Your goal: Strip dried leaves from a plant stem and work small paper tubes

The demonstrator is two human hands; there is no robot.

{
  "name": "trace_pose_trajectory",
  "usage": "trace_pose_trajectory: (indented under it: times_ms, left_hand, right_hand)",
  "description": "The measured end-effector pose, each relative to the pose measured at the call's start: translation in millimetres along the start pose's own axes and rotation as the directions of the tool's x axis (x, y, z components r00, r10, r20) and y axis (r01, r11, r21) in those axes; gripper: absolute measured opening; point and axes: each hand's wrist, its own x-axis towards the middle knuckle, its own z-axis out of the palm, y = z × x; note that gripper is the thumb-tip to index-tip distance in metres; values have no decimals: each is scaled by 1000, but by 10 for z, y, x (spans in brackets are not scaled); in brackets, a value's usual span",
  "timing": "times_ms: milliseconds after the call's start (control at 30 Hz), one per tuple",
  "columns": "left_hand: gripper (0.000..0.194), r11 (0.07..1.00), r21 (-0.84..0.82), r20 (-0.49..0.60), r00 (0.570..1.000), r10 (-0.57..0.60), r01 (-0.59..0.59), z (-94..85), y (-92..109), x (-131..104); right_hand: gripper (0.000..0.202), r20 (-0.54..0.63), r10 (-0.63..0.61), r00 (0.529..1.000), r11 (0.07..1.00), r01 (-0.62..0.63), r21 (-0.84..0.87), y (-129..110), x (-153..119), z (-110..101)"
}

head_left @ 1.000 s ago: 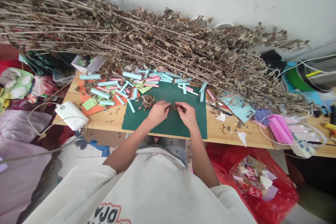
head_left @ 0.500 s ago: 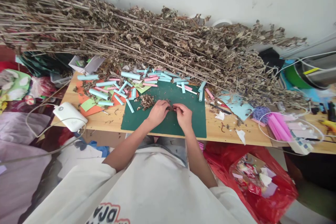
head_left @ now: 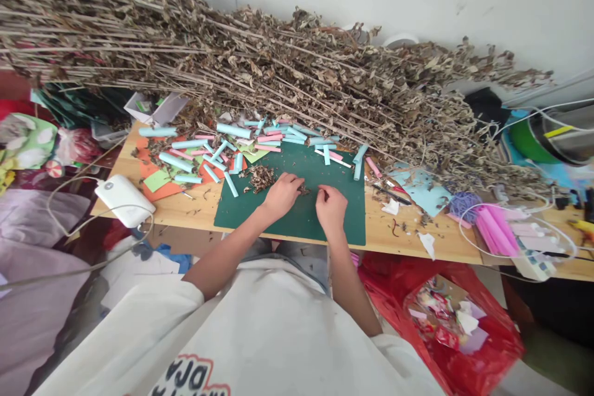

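Observation:
My left hand (head_left: 282, 193) rests over the green cutting mat (head_left: 297, 223), its fingers bent together at some dried leaf bits; what they hold, if anything, is too small to tell. To its right, my right hand (head_left: 331, 205) is closed in a pinch above the mat, with a small dark spot at the fingertips that I cannot make out. A small pile of crumbled dry leaves (head_left: 262, 179) lies just left of my left hand. Blue paper rolls (head_left: 233, 130) and pink paper rolls (head_left: 269, 138) are scattered along the mat's back edge.
Long dried plant stalks (head_left: 260, 68) stretch across the back. A white power bank (head_left: 125, 200) with a cable lies at the left. At the right are a black pen (head_left: 392, 193), purple string (head_left: 464, 205) and pink paper (head_left: 495, 230). A red bag (head_left: 487, 356) of scraps hangs below.
My right hand has moved a little to the right, away from my left hand, and a gap now shows between them. The whole view has shifted slightly.

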Motion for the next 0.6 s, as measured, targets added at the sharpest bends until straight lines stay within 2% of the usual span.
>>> trace_pose_trajectory:
  times_ms: [133,200,267,333,400,467,533,600]
  left_hand:
    - [32,985,-174,-74,997,5,-17,-19,4,-63]
    - [29,959,-282,-154,986,-58,12,-68,-1,-109]
    - [24,902,-427,-206,963,-173,70,-127,2,-139]
    - [28,771,-625,-192,933,-306,124,-174,15,-144]
    - [36,562,-814,-128,900,-417,144,-195,34,-132]
    - [42,363,-920,-48,875,-482,150,-184,51,-120]
    - [43,294,-941,-4,860,-510,169,-145,59,-123]
    - [42,323,-927,0,860,-510,192,-93,56,-147]
  right_hand:
    - [30,50,-123,991,992,122,11,-83,21,68]
    - [31,44,-138,989,990,137,40,-89,49,17]
    - [30,88,-150,985,989,149,19,-91,64,-70]
    - [29,200,-176,964,980,190,-54,-111,56,-145]
    - [38,308,-197,931,955,253,-154,-158,30,-170]
    - [41,356,-202,913,925,297,-238,-215,5,-133]
    - [32,361,-201,911,913,308,-267,-255,-1,-56]
    - [28,343,-204,917,917,302,-259,-262,21,21]
